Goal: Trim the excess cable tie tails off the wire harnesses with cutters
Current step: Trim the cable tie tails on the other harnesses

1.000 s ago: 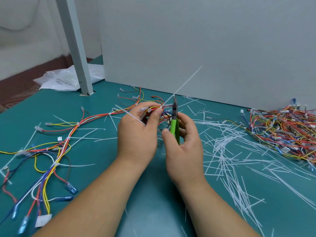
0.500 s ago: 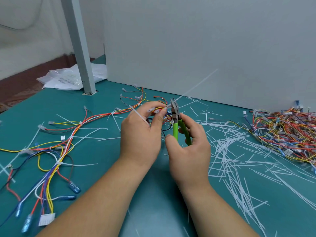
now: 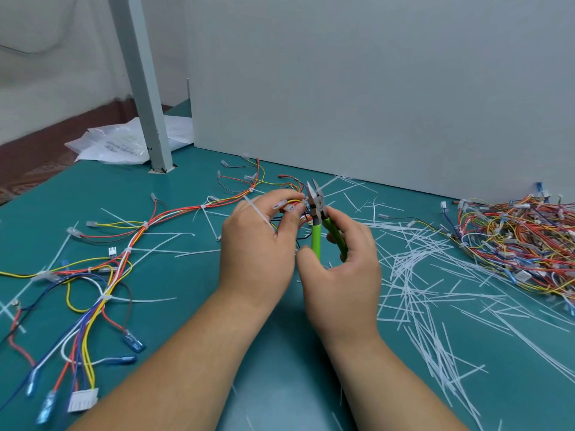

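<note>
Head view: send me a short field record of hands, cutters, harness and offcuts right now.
left hand: pinches wires of the spread harness
right hand: grips green cutters, jaws open, tips up
tie tail: lies across the left hand's back
cut tails: scattered on table, right of hands
harness pile: far right

No legible txt anywhere. Plastic bag at far-left edge of table has a few lines of faint print. Too small & blurry to read.

Even soft light, faint shadows, wide-angle bending, edges blurred
</note>
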`<state>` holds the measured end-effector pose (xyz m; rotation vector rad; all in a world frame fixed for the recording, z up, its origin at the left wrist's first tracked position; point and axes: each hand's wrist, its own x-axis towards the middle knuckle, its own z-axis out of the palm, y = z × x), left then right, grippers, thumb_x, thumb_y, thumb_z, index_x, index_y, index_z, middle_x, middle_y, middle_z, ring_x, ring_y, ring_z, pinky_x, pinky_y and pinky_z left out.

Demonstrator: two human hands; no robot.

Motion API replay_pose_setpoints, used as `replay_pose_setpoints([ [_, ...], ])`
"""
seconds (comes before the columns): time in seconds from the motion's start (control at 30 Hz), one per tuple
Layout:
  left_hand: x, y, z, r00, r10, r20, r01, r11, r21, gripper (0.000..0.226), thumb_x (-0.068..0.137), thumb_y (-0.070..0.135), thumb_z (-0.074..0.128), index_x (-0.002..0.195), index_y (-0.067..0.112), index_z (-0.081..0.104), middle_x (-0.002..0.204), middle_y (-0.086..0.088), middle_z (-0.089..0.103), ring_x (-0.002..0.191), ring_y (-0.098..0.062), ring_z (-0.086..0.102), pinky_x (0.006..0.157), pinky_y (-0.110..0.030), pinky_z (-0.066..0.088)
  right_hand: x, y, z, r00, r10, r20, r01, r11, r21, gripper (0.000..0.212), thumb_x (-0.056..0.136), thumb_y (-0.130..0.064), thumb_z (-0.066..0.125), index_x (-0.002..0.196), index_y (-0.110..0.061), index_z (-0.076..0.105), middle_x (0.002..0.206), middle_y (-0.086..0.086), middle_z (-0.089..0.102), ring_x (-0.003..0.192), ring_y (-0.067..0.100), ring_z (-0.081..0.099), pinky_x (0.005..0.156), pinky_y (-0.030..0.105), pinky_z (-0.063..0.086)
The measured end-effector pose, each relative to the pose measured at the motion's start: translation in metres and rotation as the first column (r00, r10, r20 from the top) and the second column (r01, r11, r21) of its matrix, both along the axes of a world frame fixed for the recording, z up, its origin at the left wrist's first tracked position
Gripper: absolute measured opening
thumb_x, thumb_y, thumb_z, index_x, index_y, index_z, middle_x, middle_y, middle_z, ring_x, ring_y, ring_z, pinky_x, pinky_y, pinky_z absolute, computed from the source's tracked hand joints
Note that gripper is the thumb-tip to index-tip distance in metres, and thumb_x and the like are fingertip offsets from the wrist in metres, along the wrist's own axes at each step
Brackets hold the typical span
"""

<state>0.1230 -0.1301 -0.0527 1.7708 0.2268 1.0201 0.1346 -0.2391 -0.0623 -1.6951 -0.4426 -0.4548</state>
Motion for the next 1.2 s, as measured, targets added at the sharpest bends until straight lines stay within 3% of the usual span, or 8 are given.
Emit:
replay_pose_setpoints([
  [0.3,-0.001,-0.003,0.004,0.994,-0.108,0.036,0.110,0.990,-0.087,0.012,0.092,0.026,0.066,0.099,0.027,0.075,0.100,0.009,0.075,0.102,-0.017,0.071,0.091,-0.046,0.056,0.005,-0.002,-0.002,0.998,0.048,-0.042,-0.049,0.999,-0.019,0.053,0.070,-0.012,0.067,0.118,-0.035,0.067,0.111,-0.013,0.066,0.107,0.008,0.064,0.096,0.019,0.049],
  [0.5,-0.004,0.009,0.012,0.986,-0.166,-0.033,0.166,0.986,0.022,0.012,0.095,0.022,0.061,0.095,0.028,0.072,0.096,0.012,0.075,0.098,-0.013,0.069,0.092,-0.042,0.055,0.010,-0.010,0.002,0.998,0.055,0.039,-0.052,0.996,-0.077,0.060,0.069,-0.007,0.067,0.120,-0.039,0.067,0.115,-0.018,0.064,0.114,-0.001,0.061,0.098,0.008,0.040],
  [0.73,-0.008,0.012,0.018,0.979,-0.186,-0.086,0.194,0.976,0.098,0.023,0.095,0.022,0.060,0.089,0.043,0.067,0.095,0.023,0.071,0.090,0.002,0.065,0.082,-0.013,0.047,0.011,-0.011,0.001,0.998,0.064,0.013,-0.063,0.995,-0.081,0.068,0.072,0.006,0.071,0.116,-0.044,0.065,0.112,-0.016,0.066,0.108,0.000,0.063,0.096,0.008,0.042],
  [0.87,-0.008,0.014,0.018,0.976,-0.185,-0.118,0.195,0.977,0.083,0.018,0.095,0.027,0.059,0.089,0.042,0.067,0.093,0.018,0.073,0.090,0.000,0.065,0.081,-0.014,0.048,0.011,-0.009,0.001,0.998,0.060,-0.025,-0.061,0.996,-0.063,0.054,0.070,-0.008,0.067,0.117,-0.034,0.074,0.106,-0.014,0.068,0.099,0.006,0.065,0.087,0.007,0.043],
  [0.97,-0.007,0.013,0.016,0.977,-0.179,-0.113,0.180,0.984,-0.002,0.020,0.097,0.024,0.065,0.084,0.039,0.069,0.088,0.013,0.074,0.085,-0.010,0.067,0.080,-0.026,0.053,0.010,-0.007,0.001,0.995,0.060,-0.086,-0.062,0.998,-0.018,0.050,0.069,-0.014,0.065,0.115,-0.028,0.079,0.098,-0.014,0.070,0.088,0.008,0.067,0.080,0.013,0.047],
  [1.07,-0.005,0.010,0.015,0.979,-0.188,-0.083,0.178,0.977,-0.117,0.019,0.096,0.019,0.068,0.083,0.032,0.071,0.086,0.009,0.075,0.082,-0.020,0.068,0.078,-0.032,0.054,0.009,-0.005,0.001,0.986,0.077,-0.150,-0.070,0.996,0.051,0.044,0.070,-0.017,0.066,0.107,-0.036,0.079,0.091,-0.011,0.072,0.076,0.006,0.065,0.072,0.020,0.048],
  [1.13,-0.004,0.008,0.016,0.976,-0.211,-0.047,0.201,0.965,-0.171,0.014,0.096,0.014,0.068,0.086,0.023,0.072,0.086,0.004,0.075,0.081,-0.018,0.068,0.077,-0.031,0.056,0.009,-0.004,0.001,0.973,0.113,-0.202,-0.091,0.989,0.115,0.040,0.071,-0.017,0.067,0.103,-0.037,0.080,0.089,-0.005,0.074,0.067,0.009,0.060,0.065,0.023,0.046],
  [1.2,-0.003,0.006,0.017,0.969,-0.247,-0.002,0.241,0.946,-0.217,0.015,0.096,0.009,0.067,0.087,0.020,0.072,0.081,0.008,0.074,0.074,-0.006,0.066,0.071,-0.019,0.052,0.008,-0.004,0.001,0.960,0.150,-0.235,-0.112,0.979,0.168,0.037,0.076,-0.012,0.071,0.105,-0.032,0.082,0.085,-0.002,0.073,0.062,0.010,0.055,0.061,0.023,0.043],
])
